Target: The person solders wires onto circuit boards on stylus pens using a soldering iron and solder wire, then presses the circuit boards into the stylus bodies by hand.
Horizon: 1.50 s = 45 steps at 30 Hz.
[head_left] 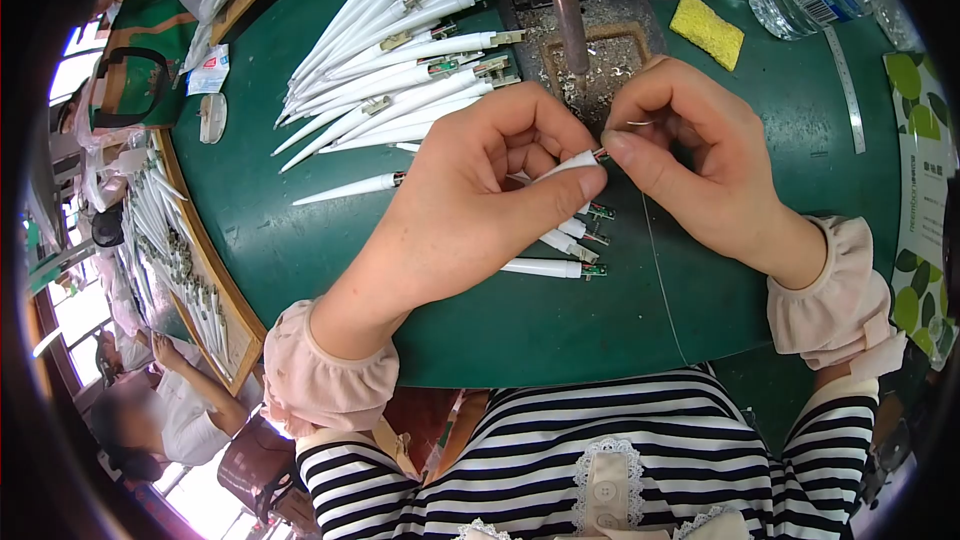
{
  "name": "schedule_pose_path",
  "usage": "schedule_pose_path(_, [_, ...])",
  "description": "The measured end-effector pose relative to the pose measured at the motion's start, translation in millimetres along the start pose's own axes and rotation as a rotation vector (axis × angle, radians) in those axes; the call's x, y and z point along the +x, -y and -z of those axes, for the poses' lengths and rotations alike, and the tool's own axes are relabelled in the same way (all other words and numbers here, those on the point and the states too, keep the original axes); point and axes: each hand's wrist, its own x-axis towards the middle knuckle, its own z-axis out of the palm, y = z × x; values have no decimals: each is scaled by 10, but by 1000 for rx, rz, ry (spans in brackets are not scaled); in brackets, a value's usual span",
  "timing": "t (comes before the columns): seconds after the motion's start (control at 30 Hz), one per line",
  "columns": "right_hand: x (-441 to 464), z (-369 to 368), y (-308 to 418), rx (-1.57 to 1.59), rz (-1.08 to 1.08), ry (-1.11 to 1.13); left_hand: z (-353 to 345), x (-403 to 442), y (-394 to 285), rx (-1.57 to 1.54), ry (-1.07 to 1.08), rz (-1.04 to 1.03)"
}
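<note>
Left hand pinches a pen, right hand pinches wire. Left of them, a tray holds more pens

The left hand and right hand pinch close together, curled.

Blk/wht striped top, lace-edged btn tab, pink gathered cuffs.

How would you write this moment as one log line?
left grip: holding white piece | right grip: closed at its end | other white pieces: on green table
</note>
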Motion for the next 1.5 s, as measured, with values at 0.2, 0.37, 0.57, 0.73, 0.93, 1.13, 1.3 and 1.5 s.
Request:
schedule_pose_path(0.2, [-26, -14, 37, 7, -22, 36, -11, -22, 1, 32, -18, 21])
schedule_pose_path(0.37, [-26, -16, 7, 154, 7, 4, -5, -26, -3, -26, -46, -20])
schedule_pose_path(0.57, [4, -15, 35, 299, -81, -12, -3, 12, 10, -113, -95, 2])
schedule_pose_path(0.73, [42, 80, 114, 236, -150, -28, -9, 26, 4, -124, -97, 22])
schedule_pose_path(0.93, [39, 88, 175, 139, -144, 1, -8, 48, 25, -145, -96, 16])
schedule_pose_path(1.13, [-1, 22, 114, 122, -132, 84, -4, 63, 24, -154, -100, 1])
schedule_pose_path(1.3, [14, 22, 106, 18, -158, 112, 4, 63, 19, -183, -101, 10])
schedule_pose_path(1.5, [17, 8, 85, 22, -129, 86, 20, 84, 46, -262, -81, 7])
